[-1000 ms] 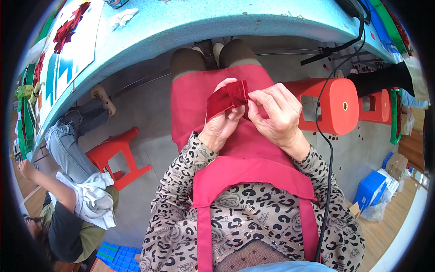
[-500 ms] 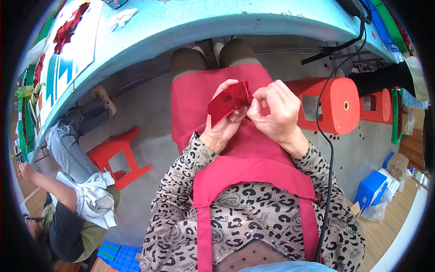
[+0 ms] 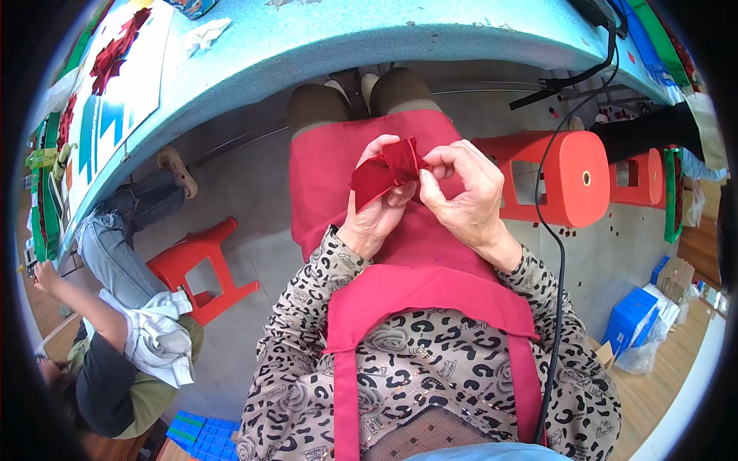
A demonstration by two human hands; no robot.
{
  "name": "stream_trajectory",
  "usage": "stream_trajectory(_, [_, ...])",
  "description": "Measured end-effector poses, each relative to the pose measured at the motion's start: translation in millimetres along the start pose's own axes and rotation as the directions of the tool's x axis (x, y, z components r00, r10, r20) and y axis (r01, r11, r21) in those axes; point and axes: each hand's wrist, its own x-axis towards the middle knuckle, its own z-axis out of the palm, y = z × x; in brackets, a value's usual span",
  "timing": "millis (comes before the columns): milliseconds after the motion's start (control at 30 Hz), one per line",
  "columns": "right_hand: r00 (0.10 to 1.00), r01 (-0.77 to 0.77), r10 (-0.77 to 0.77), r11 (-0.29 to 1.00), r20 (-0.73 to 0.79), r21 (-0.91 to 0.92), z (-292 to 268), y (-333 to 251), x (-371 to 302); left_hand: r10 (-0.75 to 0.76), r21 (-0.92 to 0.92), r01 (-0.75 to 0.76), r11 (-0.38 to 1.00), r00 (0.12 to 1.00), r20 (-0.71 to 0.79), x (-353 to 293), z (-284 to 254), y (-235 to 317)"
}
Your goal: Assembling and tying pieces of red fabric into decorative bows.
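Observation:
Above my lap, my left hand holds a dark red piece of velvety fabric, gathered or folded at its right side. The thumb and fingers of my left hand wrap round it from below and behind. At the gathered right end, my right hand pinches the fabric's edge between thumb and forefinger, the other fingers curled. Behind the fabric lies the red apron over my thighs. How the folds are fixed together cannot be made out.
A light blue table curves across the far side, with red fabric pieces at its left. Red stools stand left and right. A black cable hangs at my right. Another person sits at left; blue boxes lie right.
My right hand has shifted slightly left and its fingers have opened a little at the fabric's end. The fabric has tilted slightly. At left, the other person's arm has moved.

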Motion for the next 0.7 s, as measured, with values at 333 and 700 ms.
stream_trajectory(333, [0.877, -0.478, 0.445, 0.773, 0.180, 0.417, -4, 1, -7, 0.066, 0.234, -0.060, 0.970, 0.998, -0.016, 0, 19, -2])
stream_trajectory(700, [0.963, 0.224, -0.237, 0.969, -0.129, -0.108, -12, 22, -6, 0.090, 0.042, -0.087, 0.995, 0.993, -0.082, 10, 25, -32])
